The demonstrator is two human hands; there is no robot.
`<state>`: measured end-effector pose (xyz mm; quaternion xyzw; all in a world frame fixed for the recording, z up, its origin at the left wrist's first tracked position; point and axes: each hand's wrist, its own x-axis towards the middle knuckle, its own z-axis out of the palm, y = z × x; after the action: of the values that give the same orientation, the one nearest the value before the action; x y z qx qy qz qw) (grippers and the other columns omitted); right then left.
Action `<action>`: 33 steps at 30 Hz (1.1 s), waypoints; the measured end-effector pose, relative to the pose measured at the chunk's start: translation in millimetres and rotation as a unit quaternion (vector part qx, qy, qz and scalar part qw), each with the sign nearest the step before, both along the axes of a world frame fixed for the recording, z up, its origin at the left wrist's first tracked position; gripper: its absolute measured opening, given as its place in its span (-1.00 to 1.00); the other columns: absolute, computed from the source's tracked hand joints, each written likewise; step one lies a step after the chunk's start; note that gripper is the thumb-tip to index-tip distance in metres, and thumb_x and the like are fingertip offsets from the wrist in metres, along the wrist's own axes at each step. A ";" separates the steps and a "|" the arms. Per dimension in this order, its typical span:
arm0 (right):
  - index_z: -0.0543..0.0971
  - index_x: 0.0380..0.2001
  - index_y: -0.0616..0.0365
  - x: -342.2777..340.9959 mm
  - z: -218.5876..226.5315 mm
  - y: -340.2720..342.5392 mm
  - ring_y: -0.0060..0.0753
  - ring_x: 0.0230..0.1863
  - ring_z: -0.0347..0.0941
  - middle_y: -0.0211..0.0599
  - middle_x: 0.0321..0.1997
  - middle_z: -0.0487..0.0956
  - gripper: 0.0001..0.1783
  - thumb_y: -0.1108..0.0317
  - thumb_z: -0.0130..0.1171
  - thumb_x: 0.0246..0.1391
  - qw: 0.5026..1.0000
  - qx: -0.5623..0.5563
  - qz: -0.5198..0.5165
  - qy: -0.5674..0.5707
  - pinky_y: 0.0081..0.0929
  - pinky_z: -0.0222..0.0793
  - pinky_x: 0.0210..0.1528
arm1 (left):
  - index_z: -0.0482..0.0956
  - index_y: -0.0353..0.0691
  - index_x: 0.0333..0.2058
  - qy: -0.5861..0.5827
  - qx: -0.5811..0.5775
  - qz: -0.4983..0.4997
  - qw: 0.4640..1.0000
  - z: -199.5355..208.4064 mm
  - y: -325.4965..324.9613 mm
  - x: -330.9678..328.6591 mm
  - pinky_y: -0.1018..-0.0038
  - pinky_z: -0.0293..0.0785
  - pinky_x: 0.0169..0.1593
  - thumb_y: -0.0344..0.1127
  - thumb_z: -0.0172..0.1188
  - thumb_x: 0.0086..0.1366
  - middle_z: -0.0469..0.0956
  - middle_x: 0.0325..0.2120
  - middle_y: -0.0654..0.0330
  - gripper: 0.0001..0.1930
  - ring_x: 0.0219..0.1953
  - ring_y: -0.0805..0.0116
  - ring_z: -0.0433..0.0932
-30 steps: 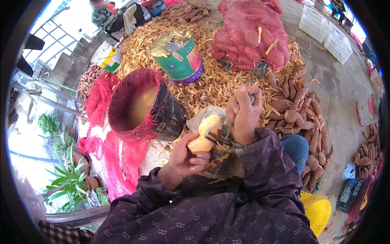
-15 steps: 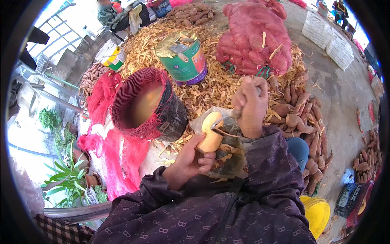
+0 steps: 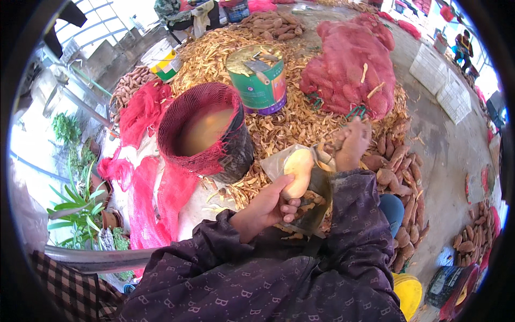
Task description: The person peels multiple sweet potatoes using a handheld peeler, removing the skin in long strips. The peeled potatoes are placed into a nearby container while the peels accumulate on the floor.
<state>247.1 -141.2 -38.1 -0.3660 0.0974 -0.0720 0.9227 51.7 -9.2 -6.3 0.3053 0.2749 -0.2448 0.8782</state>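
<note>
My left hand grips the lower end of a peeled, pale orange sweet potato, which stands tilted upright in front of me. To its right, my closed right hand holds a peeler, blurred by motion; its blade is apart from the sweet potato. Beneath both hands lies a clear plastic sheet with peel strips on it. Ahead and left stands a dark bucket lined with red mesh, holding cloudy water with pale pieces.
Peelings cover the floor ahead. A green tub stands among them, near a full red mesh sack. Unpeeled sweet potatoes are heaped at my right, by a yellow bucket. White crates stand far right; potted plants are left.
My right hand with the peeler has moved away from the sweet potato, to the right and slightly nearer. The view has shifted, and the left hand still holds the sweet potato.
</note>
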 end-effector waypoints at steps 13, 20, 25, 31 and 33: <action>0.34 -0.12 0.21 -81.9 58.5 -35.0 -0.72 -0.71 0.17 -0.52 -0.59 0.35 -0.66 0.26 0.18 0.16 0.876 -0.251 0.407 -0.058 -0.72 0.10 -0.72 | 0.38 -0.36 -0.07 -0.219 0.430 0.002 0.876 17.5 14.6 -3.7 0.59 0.38 -0.70 -0.17 0.24 0.20 0.43 -0.60 0.31 -0.55 -0.71 0.60 0.37; 0.34 -0.07 0.20 -93.5 31.2 -38.1 -0.77 -0.69 0.16 -0.51 -0.55 0.35 -0.64 0.26 0.16 0.18 0.903 -0.131 0.408 0.012 -0.74 0.12 -0.70 | 0.40 -0.31 0.04 -0.261 0.433 0.015 0.863 13.4 26.0 8.6 0.68 0.38 -0.48 -0.33 0.31 0.16 0.50 -0.41 0.34 -0.52 -0.50 0.67 0.42; 0.36 -0.08 0.18 -110.0 20.3 -38.4 -0.75 -0.68 0.18 -0.53 -0.58 0.34 -0.70 0.29 0.12 0.20 0.914 -0.086 0.393 0.054 -0.74 0.12 -0.70 | 0.33 -0.28 0.10 -0.344 0.319 0.060 0.881 -9.7 29.8 12.6 0.49 0.43 0.00 -0.36 0.25 0.23 0.50 -0.09 0.23 -0.51 -0.07 0.48 0.48; 0.39 -0.23 0.10 -128.6 33.5 -37.0 -0.69 -0.77 0.16 -0.54 -0.66 0.32 -0.84 0.29 0.08 0.22 0.859 -0.261 0.440 -0.023 -0.71 0.05 -0.75 | 0.34 -0.25 0.08 -0.297 0.022 0.095 0.950 -8.4 15.3 15.9 0.30 0.45 0.07 -0.01 -0.04 0.38 0.49 -0.05 0.14 -0.53 -0.03 0.32 0.51; 0.39 -0.34 0.14 -116.4 40.4 -37.1 -0.71 -0.75 0.20 -0.52 -0.66 0.34 -0.81 0.26 0.10 0.22 0.905 -0.228 0.357 0.034 -0.70 0.09 -0.75 | 0.36 -0.22 0.06 -0.225 0.021 0.110 0.968 -5.4 5.1 11.2 0.31 0.53 -0.05 0.07 -0.10 0.38 0.52 -0.11 0.11 -0.50 -0.14 0.27 0.56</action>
<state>130.7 -178.3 2.3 -0.5787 -0.0280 0.2546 0.7743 62.9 -4.0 -11.6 0.3386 0.1075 -0.0662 0.9324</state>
